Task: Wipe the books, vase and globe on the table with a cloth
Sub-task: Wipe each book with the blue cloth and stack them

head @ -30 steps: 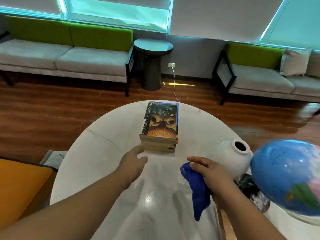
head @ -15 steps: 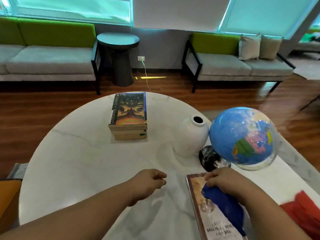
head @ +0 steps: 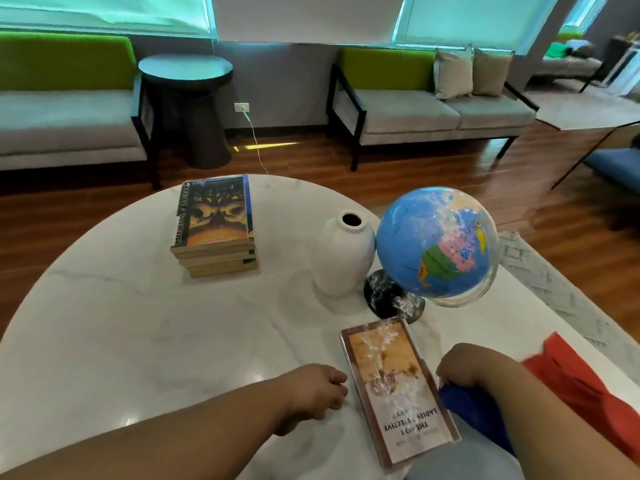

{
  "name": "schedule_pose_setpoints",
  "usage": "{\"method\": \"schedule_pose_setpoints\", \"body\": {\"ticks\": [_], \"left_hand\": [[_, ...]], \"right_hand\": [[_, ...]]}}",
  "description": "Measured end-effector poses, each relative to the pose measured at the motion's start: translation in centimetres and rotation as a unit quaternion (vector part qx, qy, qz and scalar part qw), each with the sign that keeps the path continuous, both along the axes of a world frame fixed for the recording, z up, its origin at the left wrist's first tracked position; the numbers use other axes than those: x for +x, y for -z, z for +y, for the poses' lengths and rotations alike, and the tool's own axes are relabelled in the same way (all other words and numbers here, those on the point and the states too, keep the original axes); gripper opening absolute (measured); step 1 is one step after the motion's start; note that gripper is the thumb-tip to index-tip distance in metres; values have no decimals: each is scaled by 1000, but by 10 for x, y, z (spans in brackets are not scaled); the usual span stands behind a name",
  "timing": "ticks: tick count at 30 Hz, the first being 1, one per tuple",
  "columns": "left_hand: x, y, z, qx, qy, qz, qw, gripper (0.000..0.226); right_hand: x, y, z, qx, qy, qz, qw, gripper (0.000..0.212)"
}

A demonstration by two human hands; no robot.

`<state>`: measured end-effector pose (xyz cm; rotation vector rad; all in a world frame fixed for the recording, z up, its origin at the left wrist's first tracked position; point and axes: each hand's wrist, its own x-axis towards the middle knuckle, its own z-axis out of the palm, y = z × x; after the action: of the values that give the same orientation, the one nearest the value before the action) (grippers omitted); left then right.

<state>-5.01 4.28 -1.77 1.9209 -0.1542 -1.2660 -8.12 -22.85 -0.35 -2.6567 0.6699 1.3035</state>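
Cloth: blue, bunching under the right hand at the near right edge of the counter.
Right hand: gripping the cloth, fingers curling down over it.
Left hand: resting on the counter, fingers loosely curling, holding nothing, just left of the single book.
Single book: lying flat between both hands.
Globe: standing on a dark base beyond the single book.
Vase: white, standing upright just left of the globe.
Book stack: sitting farther back on the left, apart from the vase.
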Motion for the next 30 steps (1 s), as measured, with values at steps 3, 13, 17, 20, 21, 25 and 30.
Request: {"method": "schedule_pose_setpoints", "body": {"ticks": [3,13,17,20,21,25,30], "left_hand": [[-5,6,-6,5,-2,12,1000,40],[-4,9,27,-12,-147,140,979,28],[-2,8,50,-36,-234,110,965,19],[1,3,70,-50,-283,74,955,33],[2,2,77,-47,-300,60,951,36],[3,-8,116,-56,-366,3,929,63],[8,-5,165,-24,-407,-43,912,98]], "right_hand": [[-4,-1,3,24,7,10,1000,38],[11,-3,41,101,-31,-3,994,37],[32,10,77,110,-62,-10,992,33],[51,13,110,129,-73,-39,988,33],[55,12,121,137,-73,-52,986,32],[69,6,167,195,-115,-102,969,37],[77,8,203,271,-110,-128,948,34]]}}
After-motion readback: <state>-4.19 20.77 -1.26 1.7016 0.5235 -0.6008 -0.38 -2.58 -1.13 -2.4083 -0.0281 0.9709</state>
